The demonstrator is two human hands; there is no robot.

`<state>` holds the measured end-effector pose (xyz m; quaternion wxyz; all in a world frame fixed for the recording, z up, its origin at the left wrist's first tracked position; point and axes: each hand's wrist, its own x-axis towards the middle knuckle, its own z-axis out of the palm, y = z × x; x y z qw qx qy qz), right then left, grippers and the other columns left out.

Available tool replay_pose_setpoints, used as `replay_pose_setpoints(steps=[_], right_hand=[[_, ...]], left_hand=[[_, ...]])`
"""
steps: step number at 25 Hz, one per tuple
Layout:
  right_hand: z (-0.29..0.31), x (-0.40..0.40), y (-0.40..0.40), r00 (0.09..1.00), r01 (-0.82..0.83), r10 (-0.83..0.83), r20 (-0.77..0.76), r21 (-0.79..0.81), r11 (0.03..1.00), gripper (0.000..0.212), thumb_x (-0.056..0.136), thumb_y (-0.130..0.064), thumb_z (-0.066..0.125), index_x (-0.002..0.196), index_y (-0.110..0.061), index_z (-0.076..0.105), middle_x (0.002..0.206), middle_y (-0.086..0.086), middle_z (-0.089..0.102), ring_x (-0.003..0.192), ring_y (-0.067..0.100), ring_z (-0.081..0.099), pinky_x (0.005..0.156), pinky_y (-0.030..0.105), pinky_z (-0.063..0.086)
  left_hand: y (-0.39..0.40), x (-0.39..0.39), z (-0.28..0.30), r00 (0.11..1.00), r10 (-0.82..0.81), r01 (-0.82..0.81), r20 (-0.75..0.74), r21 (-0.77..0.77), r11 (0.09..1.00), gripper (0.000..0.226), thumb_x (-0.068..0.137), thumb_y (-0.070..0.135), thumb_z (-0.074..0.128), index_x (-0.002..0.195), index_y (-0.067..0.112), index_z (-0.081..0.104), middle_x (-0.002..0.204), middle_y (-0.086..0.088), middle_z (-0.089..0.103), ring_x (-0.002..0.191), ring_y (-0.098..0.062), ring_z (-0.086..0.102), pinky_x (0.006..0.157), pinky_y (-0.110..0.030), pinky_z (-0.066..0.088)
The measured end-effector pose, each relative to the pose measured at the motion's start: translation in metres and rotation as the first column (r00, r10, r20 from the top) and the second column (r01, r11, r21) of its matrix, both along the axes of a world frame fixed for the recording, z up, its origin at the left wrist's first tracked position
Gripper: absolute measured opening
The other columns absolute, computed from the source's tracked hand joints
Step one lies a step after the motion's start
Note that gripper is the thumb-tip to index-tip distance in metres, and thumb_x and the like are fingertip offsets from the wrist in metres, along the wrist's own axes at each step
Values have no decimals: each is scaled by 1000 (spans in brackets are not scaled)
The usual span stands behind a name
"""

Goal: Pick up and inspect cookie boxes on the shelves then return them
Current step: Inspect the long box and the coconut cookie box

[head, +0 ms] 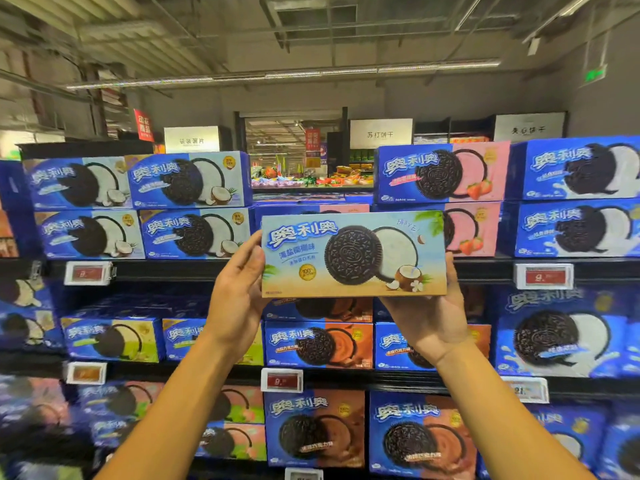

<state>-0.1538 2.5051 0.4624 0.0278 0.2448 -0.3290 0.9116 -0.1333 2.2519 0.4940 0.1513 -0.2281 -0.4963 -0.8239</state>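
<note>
Before shelves [173, 268] stacked with blue cookie boxes [194, 233], the left hand [239, 292] grips the left end of a pale coconut box [353, 254] held level in the air, while the right hand [433, 313] cups its lower right corner.

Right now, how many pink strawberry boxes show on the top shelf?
2, stacked right of the held box: upper box in full view, lower box partly hidden behind the held one. More may sit behind.
</note>
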Motion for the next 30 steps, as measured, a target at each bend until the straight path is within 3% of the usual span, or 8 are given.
replay_pose_setpoints(steps=[2, 4, 7, 10, 16, 20, 24, 30], right_hand=[[-1, 0, -3, 1000, 13, -13, 13, 1, 1000, 52, 90, -57, 56, 122, -20, 72, 107, 10, 70, 116, 32, 52, 115, 52, 34], [2, 3, -8, 1000, 10, -10, -15, 4, 1000, 55, 77, -55, 74, 120, -20, 73, 99, 5, 73, 99, 23, 66, 97, 45, 53], [1, 6, -12, 1000, -4, 5, -21, 16, 1000, 69, 68, -53, 84, 127, -19, 70, 104, 4, 75, 96, 23, 67, 95, 44, 53], [-5, 9, -18, 999, -34, 34, -5, 8, 999, 74, 72, -51, 81, 136, -18, 63, 126, 10, 68, 119, 31, 56, 108, 48, 39], [-29, 16, -35, 998, 4, -5, 66, 16, 1000, 50, 93, -52, 47, 129, -23, 69, 127, 6, 69, 106, 25, 67, 89, 41, 55], [-49, 22, -54, 994, 17, -17, 106, 8, 1000, 44, 95, -50, 48, 120, -24, 73, 112, 1, 75, 95, 19, 71, 82, 37, 58], [-70, 24, -74, 985, 27, -28, 170, 12, 1000, 45, 98, -49, 43, 119, -24, 74, 117, 4, 74, 105, 24, 69, 93, 41, 54], [-95, 30, -104, 971, 23, -12, 240, -43, 999, 39, 88, -43, 61, 116, -21, 76, 115, 4, 72, 105, 24, 60, 94, 42, 49]], left_hand=[[-4, -1, -2, 1000, 3, -3, 8, 11, 1000, 58, 86, 30, 53, 142, 12, 47, 134, -11, 62, 100, -21, 66, 69, -31, 59], [-6, -2, -4, 1000, 8, -9, 4, 25, 1000, 59, 86, 28, 53, 142, 11, 48, 128, -9, 66, 97, -18, 68, 69, -30, 59], [-11, -4, -7, 1000, 11, -10, -11, 56, 998, 58, 86, 26, 54, 140, 8, 48, 121, -6, 70, 95, -15, 71, 70, -28, 60], [-18, -4, -13, 1000, -21, 21, 1, 90, 996, 52, 86, 24, 56, 137, 12, 52, 123, -7, 70, 101, -16, 70, 74, -28, 60], [-34, -2, -40, 998, -48, 43, 48, 93, 995, 47, 89, 25, 54, 135, 14, 53, 119, -5, 71, 101, -17, 70, 71, -28, 59], [-48, -4, -68, 994, -39, 27, 100, 111, 993, 47, 90, 26, 55, 135, 12, 52, 119, -5, 71, 99, -17, 70, 70, -27, 58], [-66, -5, -84, 990, 2, -20, 138, 126, 992, 42, 87, 29, 57, 126, 14, 55, 111, -2, 73, 93, -14, 71, 70, -26, 59], [-98, 4, -118, 976, -7, -20, 218, 120, 993, 54, 88, 27, 55, 137, 4, 46, 136, -21, 57, 113, -32, 59, 71, -29, 59]])
